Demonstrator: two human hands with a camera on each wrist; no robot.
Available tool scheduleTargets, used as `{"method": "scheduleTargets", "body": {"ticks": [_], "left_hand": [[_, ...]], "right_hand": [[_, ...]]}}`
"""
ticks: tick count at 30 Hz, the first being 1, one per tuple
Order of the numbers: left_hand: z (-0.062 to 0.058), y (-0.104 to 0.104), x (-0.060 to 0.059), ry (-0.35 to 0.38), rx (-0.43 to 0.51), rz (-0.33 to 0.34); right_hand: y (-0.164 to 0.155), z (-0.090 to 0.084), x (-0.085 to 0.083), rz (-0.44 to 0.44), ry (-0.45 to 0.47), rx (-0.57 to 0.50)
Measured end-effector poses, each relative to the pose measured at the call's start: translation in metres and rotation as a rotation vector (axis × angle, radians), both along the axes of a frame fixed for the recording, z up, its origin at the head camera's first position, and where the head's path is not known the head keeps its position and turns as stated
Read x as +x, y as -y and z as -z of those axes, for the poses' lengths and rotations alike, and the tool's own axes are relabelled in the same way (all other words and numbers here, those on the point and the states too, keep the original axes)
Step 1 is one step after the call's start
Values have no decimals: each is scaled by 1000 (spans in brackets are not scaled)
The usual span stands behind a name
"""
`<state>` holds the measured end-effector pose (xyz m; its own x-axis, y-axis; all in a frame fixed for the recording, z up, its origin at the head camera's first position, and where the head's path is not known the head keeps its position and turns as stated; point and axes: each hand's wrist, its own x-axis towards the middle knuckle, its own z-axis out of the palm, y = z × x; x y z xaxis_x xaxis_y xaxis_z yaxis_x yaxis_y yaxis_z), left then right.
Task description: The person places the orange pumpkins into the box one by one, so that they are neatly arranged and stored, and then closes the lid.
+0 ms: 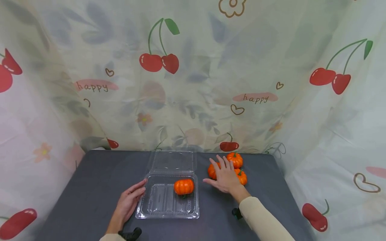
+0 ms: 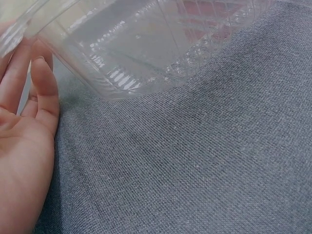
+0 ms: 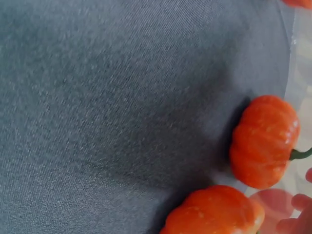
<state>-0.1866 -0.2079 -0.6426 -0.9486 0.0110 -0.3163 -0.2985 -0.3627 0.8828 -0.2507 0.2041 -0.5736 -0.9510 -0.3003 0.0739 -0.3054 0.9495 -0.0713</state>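
Toward the far right corner of the bench (image 1: pixel 90 187), the right hand (image 1: pixel 225 178) hovers splayed over three pumpkins (image 1: pixel 235 161); a fourth pumpkin (image 1: pixel 184 186) sits in one clear box (image 1: pixel 156 199), touched by the loosely extended left hand (image 1: pixel 129 202).

soft light glints on the clear container (image 1: pixel 167 216), and pumpkins (image 3: pixel 264 141) cast blurred shadows.

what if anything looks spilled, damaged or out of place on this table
Nothing looks spilled or damaged. The one mild oddity is the orange pumpkin in the clear container: it appears tipped onto its side, stem toward the container's near side, and sits right of centre.
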Motion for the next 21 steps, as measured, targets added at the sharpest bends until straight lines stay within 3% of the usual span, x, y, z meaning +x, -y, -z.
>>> {"method": "scheduleTargets", "body": {"ticks": [16, 21], "left_hand": [[2, 1, 0, -1, 9, -2], [2, 1, -1, 7, 7, -5]], "right_hand": [[-13, 9, -13, 24, 130, 3], [-15, 11, -15, 20, 113, 21]]}}
